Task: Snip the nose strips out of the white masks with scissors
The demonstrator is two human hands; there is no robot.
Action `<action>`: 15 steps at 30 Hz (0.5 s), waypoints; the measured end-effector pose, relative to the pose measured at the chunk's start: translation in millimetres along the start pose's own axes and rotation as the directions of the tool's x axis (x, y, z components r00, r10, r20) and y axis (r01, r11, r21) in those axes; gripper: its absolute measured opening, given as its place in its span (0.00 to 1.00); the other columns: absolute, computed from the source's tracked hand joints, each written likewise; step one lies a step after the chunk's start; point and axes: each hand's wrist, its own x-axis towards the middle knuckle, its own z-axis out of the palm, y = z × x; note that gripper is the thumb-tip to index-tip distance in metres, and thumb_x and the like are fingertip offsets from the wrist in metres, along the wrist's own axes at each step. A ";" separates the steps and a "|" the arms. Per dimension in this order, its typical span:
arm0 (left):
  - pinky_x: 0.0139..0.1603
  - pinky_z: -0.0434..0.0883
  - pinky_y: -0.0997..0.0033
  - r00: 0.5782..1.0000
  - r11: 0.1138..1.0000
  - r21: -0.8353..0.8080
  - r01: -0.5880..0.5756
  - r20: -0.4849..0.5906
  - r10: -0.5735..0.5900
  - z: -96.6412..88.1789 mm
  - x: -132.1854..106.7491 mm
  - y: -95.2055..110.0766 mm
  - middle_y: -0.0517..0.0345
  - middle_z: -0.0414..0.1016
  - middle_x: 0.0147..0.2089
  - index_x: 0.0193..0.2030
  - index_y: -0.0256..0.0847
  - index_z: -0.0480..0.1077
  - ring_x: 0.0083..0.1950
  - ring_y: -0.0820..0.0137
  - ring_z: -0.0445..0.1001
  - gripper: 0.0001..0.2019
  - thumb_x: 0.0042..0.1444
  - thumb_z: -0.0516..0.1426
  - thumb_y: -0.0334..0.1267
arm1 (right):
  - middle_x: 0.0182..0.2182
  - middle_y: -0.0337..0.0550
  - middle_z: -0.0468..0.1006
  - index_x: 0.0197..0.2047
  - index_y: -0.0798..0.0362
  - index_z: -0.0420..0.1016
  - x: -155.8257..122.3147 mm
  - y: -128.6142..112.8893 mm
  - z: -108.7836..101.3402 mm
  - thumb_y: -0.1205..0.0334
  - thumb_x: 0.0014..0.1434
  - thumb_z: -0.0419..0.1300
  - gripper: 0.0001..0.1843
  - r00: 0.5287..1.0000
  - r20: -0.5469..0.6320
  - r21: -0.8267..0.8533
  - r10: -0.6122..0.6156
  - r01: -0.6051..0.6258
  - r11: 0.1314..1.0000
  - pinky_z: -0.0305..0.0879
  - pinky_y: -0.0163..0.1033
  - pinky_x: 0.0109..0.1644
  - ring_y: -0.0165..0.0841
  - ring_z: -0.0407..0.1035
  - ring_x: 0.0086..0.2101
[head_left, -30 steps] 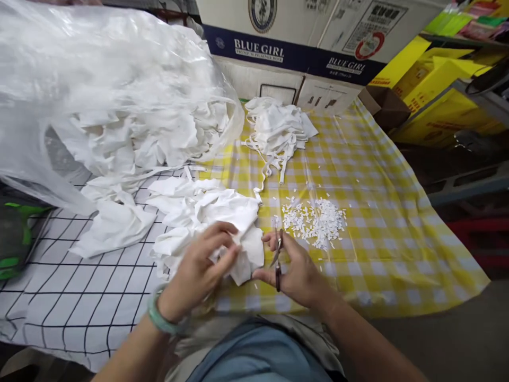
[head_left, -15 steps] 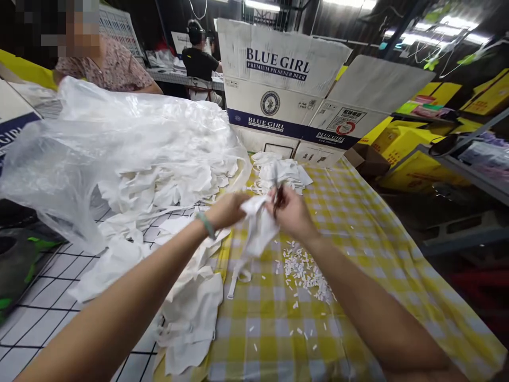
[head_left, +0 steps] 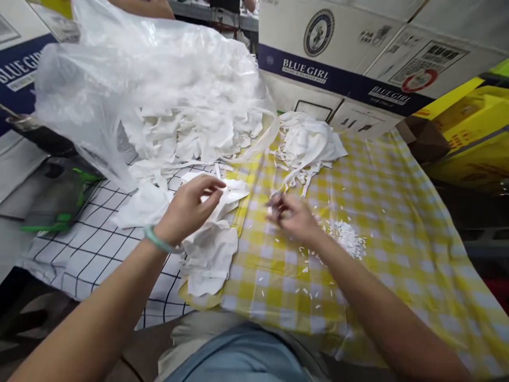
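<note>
White cloth pieces (head_left: pixel 212 260) lie loose at the near edge of the checked tabletop (head_left: pixel 401 223), just below and beyond the left hand (head_left: pixel 189 209). That hand: fingers curled, a gap between thumb and forefinger, nothing seen pinched; contact with the cloth, cannot tell. Right hand (head_left: pixel 298 220) closed round a small dark tool (head_left: pixel 275 204), probably scissors, too blurred to be sure. Tidier cloth pile (head_left: pixel 312 140) at the back, against the carton (head_left: pixel 310 42), straps trailing forward. White snippets (head_left: pixel 348 239) heaped beyond the right wrist, strays scattered nearer. Judgement: back pile looks like the handled share; the loose pieces and the far larger heap in the plastic bag (head_left: pixel 191 58) look left to do, so likely early on.
</note>
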 end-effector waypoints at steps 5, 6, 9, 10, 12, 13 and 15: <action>0.46 0.72 0.65 0.996 0.993 0.099 -0.064 0.074 0.056 -8.7 -84.3 -27.5 0.52 0.71 0.42 0.40 0.39 0.68 0.44 0.65 0.72 0.06 0.58 0.52 0.29 | 0.39 0.43 0.77 0.39 0.51 0.71 -40.7 -18.1 97.9 0.68 0.55 0.67 0.10 0.969 0.217 0.036 -0.120 0.115 0.993 0.67 0.42 0.48 0.36 0.70 0.41; 0.47 0.72 0.64 0.976 0.988 0.103 -0.111 0.200 0.089 -10.0 -96.7 -29.3 0.52 0.71 0.43 0.42 0.39 0.68 0.46 0.64 0.71 0.07 0.58 0.53 0.29 | 0.37 0.43 0.76 0.39 0.51 0.71 -44.4 -21.4 106.9 0.68 0.55 0.67 0.11 0.964 0.226 0.032 -0.139 0.136 0.990 0.66 0.41 0.48 0.36 0.69 0.41; 0.49 0.71 0.62 0.884 0.977 0.130 -0.169 0.458 0.092 -14.8 -125.4 -33.2 0.48 0.71 0.45 0.43 0.38 0.69 0.48 0.61 0.70 0.08 0.57 0.53 0.28 | 0.34 0.42 0.75 0.35 0.51 0.69 -57.0 -26.2 119.0 0.71 0.51 0.67 0.11 0.940 0.305 -0.021 -0.151 0.165 0.986 0.63 0.41 0.46 0.37 0.67 0.40; 0.49 0.71 0.61 0.872 0.976 0.138 -0.167 0.482 0.082 -17.8 -132.2 -34.0 0.47 0.71 0.45 0.42 0.38 0.70 0.48 0.60 0.70 0.08 0.58 0.53 0.28 | 0.32 0.41 0.75 0.33 0.51 0.68 -62.1 -26.3 118.7 0.72 0.50 0.66 0.12 0.935 0.330 -0.050 -0.130 0.155 0.987 0.63 0.40 0.45 0.37 0.66 0.39; 0.52 0.70 0.63 0.846 0.985 0.097 -0.144 0.529 0.071 -27.0 -142.3 -34.8 0.46 0.71 0.48 0.43 0.39 0.71 0.51 0.61 0.70 0.09 0.59 0.52 0.27 | 0.30 0.40 0.73 0.30 0.51 0.66 -72.8 -25.5 111.6 0.74 0.48 0.63 0.11 0.939 0.340 -0.072 -0.059 0.088 0.993 0.62 0.39 0.42 0.35 0.65 0.36; 0.53 0.70 0.65 0.819 0.992 0.056 -0.116 0.570 0.064 -32.7 -145.5 -35.1 0.47 0.71 0.51 0.43 0.40 0.71 0.53 0.62 0.70 0.09 0.59 0.53 0.28 | 0.30 0.39 0.72 0.30 0.51 0.65 -77.7 -25.0 105.1 0.75 0.49 0.62 0.11 0.944 0.329 -0.067 -0.025 0.049 0.997 0.61 0.38 0.41 0.34 0.64 0.35; 0.53 0.70 0.70 0.767 1.000 -0.002 -0.021 0.642 0.018 -43.9 -148.9 -36.7 0.50 0.72 0.51 0.41 0.42 0.72 0.52 0.64 0.72 0.05 0.60 0.55 0.32 | 0.30 0.38 0.70 0.31 0.51 0.65 -85.4 -25.1 87.3 0.74 0.50 0.60 0.10 0.958 0.284 -0.040 0.042 -0.032 0.999 0.61 0.37 0.39 0.32 0.64 0.34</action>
